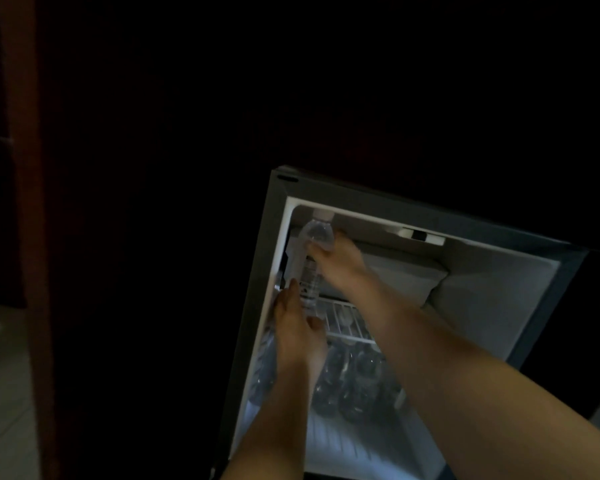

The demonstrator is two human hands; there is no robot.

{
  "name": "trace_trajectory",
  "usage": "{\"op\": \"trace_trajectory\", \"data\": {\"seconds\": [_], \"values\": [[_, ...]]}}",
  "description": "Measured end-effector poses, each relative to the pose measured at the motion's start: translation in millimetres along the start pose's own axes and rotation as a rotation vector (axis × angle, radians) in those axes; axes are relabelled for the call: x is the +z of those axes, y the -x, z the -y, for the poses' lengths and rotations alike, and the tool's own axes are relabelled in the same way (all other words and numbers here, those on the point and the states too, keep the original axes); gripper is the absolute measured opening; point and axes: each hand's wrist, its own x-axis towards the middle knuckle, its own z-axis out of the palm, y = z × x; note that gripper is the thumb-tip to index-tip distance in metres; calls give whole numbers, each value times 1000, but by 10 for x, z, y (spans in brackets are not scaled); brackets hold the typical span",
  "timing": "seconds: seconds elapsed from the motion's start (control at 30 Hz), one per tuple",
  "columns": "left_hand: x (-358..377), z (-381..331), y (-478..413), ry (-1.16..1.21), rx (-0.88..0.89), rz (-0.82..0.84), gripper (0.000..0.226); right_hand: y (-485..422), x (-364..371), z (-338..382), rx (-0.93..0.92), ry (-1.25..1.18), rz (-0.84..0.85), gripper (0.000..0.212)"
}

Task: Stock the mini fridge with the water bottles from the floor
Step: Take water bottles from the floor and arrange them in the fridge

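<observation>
Head view: my right hand (333, 259) grips a water bottle (310, 275) inside the dim mini fridge (499, 306); my left hand (293, 327), below, grip unclear.

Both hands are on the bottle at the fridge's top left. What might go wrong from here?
1. The cap of the water bottle is almost against the mini fridge ceiling, so it may jam or tilt when stood on the wire shelf.
2. The right hand grips its shoulder and the left hand its base near the shelf's front edge; released early, it could fall onto the bottles lying below.
</observation>
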Motion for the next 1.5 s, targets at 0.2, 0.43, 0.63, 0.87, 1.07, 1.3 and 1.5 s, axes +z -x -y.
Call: {"op": "trace_trajectory", "data": {"seconds": [0.2,0.43,0.63,0.87,1.07,1.3,1.5], "values": [[4,-51,-2,214,-177,1,54,37,8,13,11,0,17,36],[-172,-89,38,-36,-101,116,36,331,-194,-134,58,61,127,30],[-376,-283,75,-292,26,346,28,715,-552,-303,208,184,374,16],[-458,-638,463,-541,-36,782,20,1282,-1048,-333,262,352,649,30],[-415,-1096,922,-836,28,1095,37,1893,-1528,-431,264,444,707,35],[-22,-1464,1600,-906,262,1208,38,2653,-2204,-658,246,524,692,34],[504,-1820,2427,-930,380,1427,40,3344,-2746,-1069,295,539,678,28]]}}
